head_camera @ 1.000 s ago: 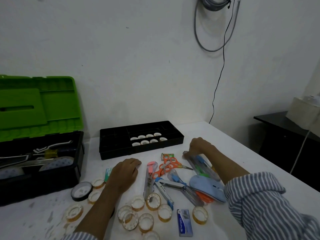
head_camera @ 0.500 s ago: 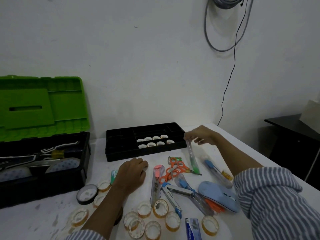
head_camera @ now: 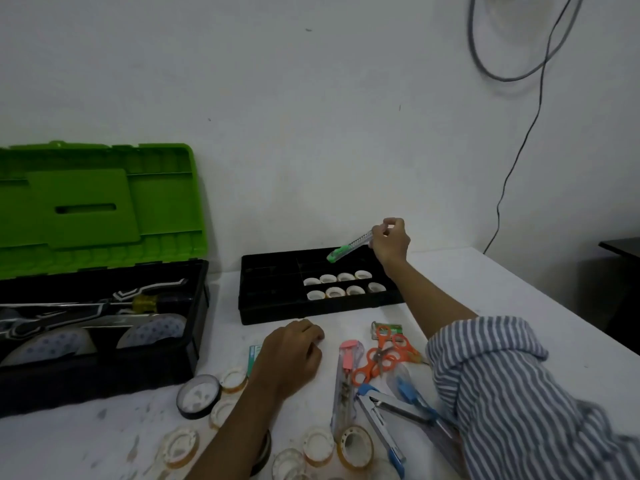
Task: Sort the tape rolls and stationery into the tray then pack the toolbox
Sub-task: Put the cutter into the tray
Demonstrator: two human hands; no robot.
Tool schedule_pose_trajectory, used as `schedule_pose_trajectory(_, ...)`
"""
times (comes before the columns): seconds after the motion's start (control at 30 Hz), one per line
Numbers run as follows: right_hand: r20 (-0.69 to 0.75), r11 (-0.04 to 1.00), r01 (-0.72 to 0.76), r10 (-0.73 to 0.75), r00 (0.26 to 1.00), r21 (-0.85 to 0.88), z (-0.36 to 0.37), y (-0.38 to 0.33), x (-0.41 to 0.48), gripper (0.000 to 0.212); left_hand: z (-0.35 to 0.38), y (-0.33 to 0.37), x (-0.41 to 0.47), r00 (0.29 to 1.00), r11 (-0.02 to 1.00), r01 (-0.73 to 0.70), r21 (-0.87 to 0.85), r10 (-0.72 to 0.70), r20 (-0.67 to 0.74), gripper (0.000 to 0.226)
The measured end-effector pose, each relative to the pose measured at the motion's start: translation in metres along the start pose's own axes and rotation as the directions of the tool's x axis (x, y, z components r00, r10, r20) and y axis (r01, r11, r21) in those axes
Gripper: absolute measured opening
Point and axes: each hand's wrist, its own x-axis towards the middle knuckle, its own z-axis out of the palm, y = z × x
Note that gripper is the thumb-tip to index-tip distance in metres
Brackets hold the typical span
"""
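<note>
My right hand (head_camera: 389, 241) holds a clear cutter with a green tip (head_camera: 349, 247) tilted above the back right part of the black tray (head_camera: 273, 311). Several small tape rolls (head_camera: 344, 284) fill one compartment of that tray. My left hand (head_camera: 291, 358) rests curled on the white table in front of the tray, holding nothing that I can see. Loose tape rolls (head_camera: 355, 445) lie near the table's front edge. The toolbox (head_camera: 104, 362) stands open at the left with its green lid (head_camera: 97, 206) up.
Orange scissors (head_camera: 384, 358), a pink cutter (head_camera: 348, 375), a blue stapler (head_camera: 381, 424) and a black tape roll (head_camera: 198, 396) lie on the table. A green card (head_camera: 254, 355) peeks from under my left hand. Cables (head_camera: 519, 161) hang on the wall; a dark cabinet (head_camera: 620, 251) stands right.
My right hand lifted the green-tipped cutter off the pile and carried it back and up over the tray. My left hand stayed where it was.
</note>
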Motion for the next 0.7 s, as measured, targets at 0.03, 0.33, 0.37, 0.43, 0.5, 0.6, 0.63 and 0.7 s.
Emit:
schedule_pose_trajectory(0.03,0.012,1.0,-0.028,0.028,1.0,-0.013,0.008,0.006,0.002,0.026,0.0,0.0,0.0,1.0,1.0,0.0,-0.004,0.0,-0.003,0.034)
schedule_pose_trajectory(0.33,0.199,0.863,-0.016,0.134,0.971,-0.504,0.038,0.028,0.01,0.032,-0.001,-0.001,0.001,1.0,1.0,-0.005,0.004,0.005,-0.025,0.031)
schedule_pose_trajectory(0.37,0.219,0.771,0.058,0.108,0.97,-0.634,0.036,0.028,0.01,0.033,-0.001,-0.001,0.001,1.0,1.0,-0.008,0.004,0.008,-0.027,0.029)
schedule_pose_trajectory(0.43,0.265,0.594,0.174,0.069,0.962,-0.785,0.034,0.028,0.007,0.037,0.0,-0.002,0.001,1.0,1.0,-0.011,0.006,0.011,-0.028,0.028)
schedule_pose_trajectory(0.5,0.373,0.51,0.307,0.028,0.928,-0.803,0.036,0.027,0.004,0.04,0.001,-0.003,0.001,1.0,1.0,-0.009,0.008,0.01,-0.028,0.029)
schedule_pose_trajectory(0.6,0.597,0.428,0.529,0.031,0.802,-0.733,0.042,0.027,-0.007,0.043,0.001,-0.003,0.001,1.0,1.0,-0.007,0.006,0.007,-0.012,0.033)
schedule_pose_trajectory(0.63,0.644,0.402,0.568,0.076,0.761,-0.718,0.044,0.028,-0.011,0.044,0.001,-0.003,0.001,1.0,1.0,-0.004,0.004,0.004,-0.008,0.034)
schedule_pose_trajectory(0.7,0.672,0.387,0.58,0.165,0.722,-0.717,0.049,0.03,-0.018,0.053,0.0,-0.003,0.001,1.0,1.0,0.002,0.0,-0.002,-0.001,0.035)
